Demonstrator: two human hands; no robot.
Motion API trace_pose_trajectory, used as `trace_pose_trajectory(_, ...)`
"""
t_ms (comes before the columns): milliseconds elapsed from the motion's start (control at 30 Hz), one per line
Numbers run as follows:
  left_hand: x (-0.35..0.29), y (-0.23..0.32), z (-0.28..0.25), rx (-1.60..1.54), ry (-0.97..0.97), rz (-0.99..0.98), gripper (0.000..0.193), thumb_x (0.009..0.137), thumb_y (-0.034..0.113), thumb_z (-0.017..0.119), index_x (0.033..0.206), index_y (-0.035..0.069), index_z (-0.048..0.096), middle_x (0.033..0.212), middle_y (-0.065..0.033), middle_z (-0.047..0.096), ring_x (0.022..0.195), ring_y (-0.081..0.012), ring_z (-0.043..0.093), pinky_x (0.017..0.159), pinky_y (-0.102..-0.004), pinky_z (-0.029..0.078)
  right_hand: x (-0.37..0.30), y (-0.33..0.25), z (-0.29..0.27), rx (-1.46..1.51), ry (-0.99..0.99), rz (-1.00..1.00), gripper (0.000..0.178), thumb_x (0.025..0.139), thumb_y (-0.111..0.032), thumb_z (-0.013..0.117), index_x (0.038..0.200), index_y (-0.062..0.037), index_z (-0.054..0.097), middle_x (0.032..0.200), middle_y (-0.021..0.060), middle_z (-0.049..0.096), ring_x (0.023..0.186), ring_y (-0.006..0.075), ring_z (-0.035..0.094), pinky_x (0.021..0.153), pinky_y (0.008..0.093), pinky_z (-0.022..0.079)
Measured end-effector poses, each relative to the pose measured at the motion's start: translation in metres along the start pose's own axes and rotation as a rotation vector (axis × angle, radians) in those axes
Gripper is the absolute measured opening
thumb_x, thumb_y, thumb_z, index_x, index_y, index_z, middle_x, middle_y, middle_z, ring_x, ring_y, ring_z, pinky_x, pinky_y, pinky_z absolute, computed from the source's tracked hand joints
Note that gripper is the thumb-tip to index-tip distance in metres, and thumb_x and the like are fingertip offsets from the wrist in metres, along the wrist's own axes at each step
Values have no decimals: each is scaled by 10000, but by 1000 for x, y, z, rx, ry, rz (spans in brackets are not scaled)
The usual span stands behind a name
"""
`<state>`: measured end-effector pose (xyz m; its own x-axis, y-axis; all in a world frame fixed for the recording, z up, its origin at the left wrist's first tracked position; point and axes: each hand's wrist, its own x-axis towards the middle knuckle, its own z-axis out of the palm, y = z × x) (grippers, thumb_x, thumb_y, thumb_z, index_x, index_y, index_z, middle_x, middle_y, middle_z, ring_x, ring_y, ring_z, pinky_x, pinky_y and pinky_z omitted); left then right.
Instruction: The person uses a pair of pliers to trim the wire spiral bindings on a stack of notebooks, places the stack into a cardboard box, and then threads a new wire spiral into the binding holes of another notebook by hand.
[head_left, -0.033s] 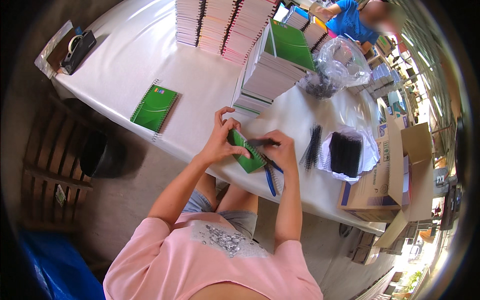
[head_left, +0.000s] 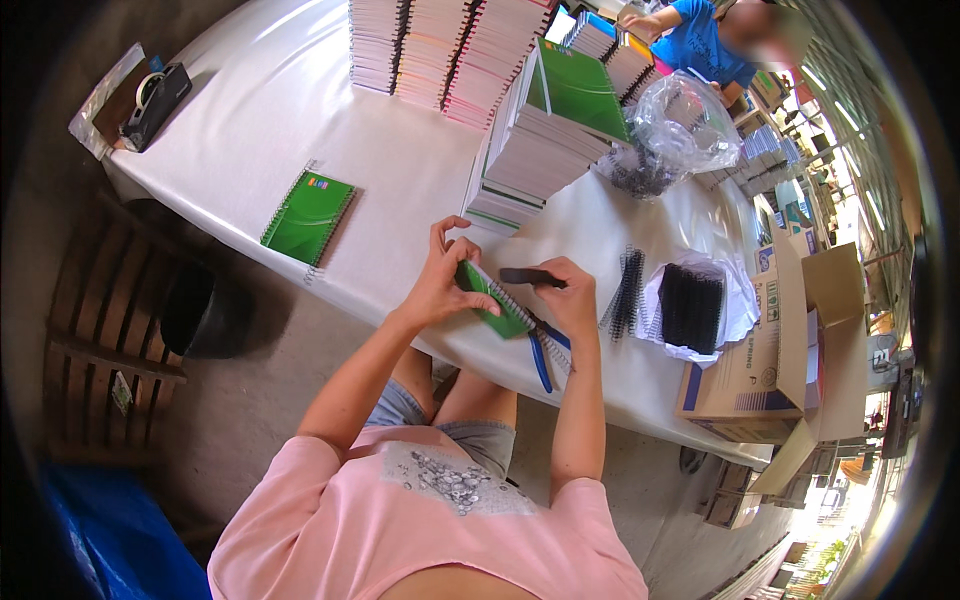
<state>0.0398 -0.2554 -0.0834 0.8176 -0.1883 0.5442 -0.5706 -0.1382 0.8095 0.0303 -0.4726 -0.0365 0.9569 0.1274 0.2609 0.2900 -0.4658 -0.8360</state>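
Note:
A small green-covered notebook (head_left: 510, 318) is tilted up over the table's near edge, with a spiral along its right side. My left hand (head_left: 450, 275) grips it, thumb across the cover and fingers behind. In my right hand (head_left: 570, 295) is a dark, flat, elongated tool (head_left: 530, 276), held just off the spiral edge; its exact kind does not show. Pliers with blue handles (head_left: 542, 362) lie beside the notebook, below my right hand. To the right are loose black spiral coils (head_left: 627, 295) and a dense bundle of black coils (head_left: 690, 308) on white paper.
Another green notebook (head_left: 310, 217) lies at the left. A tall stack of notebooks (head_left: 535, 155) stands ahead, with more piles (head_left: 430, 60) behind. A tape dispenser (head_left: 157, 105) sits far left; an open carton (head_left: 750, 345) is at right. Across the table is a co-worker in blue (head_left: 700, 45).
My right hand has lifted the dark tool slightly up and away from the spiral. The notebook in my left hand has tilted a little more upright.

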Motion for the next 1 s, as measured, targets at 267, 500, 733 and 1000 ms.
trace_pose_trajectory(267, -1, -10, 0, -56, -7, -33, 685, 468, 348, 915, 888, 96, 436, 1120, -153, 334, 1149, -319, 310, 903, -440, 335, -1, -18, 16, 591, -128, -101, 272, 633, 55, 608, 879, -16, 700, 816, 105, 647, 711, 222, 618, 692, 278, 486)
trace_pose_trajectory(500, 1, -11, -1, -230, -14, -216, 1080, 406, 352, 939, 1172, 11, 258, 1075, -103, 304, 1027, -216, 336, 910, -313, 326, 18, -26, 25, 41, -164, -108, 322, 629, 57, 590, 909, -49, 708, 821, 127, 653, 749, 224, 631, 713, 293, 495)
trace_pose_trajectory(733, -3, -13, 1, -197, -27, -185, 1136, 391, 423, 927, 1178, -4, 227, 1078, -97, 282, 1016, -206, 315, 920, -294, 298, 24, -38, 34, 343, -191, 27, 245, 643, 41, 625, 872, -16, 690, 811, 125, 655, 739, 236, 633, 692, 281, 490)
trace_pose_trajectory(1000, -4, -19, 1, -177, 15, -88, 694, 635, 254, 848, 1054, 43, 337, 1081, -102, 338, 1047, -212, 350, 907, -320, 350, 13, -5, 1, -334, 81, -3, 370, 697, -47, 627, 1066, -27, 633, 1045, 154, 605, 999, 303, 563, 886, 353, 438)
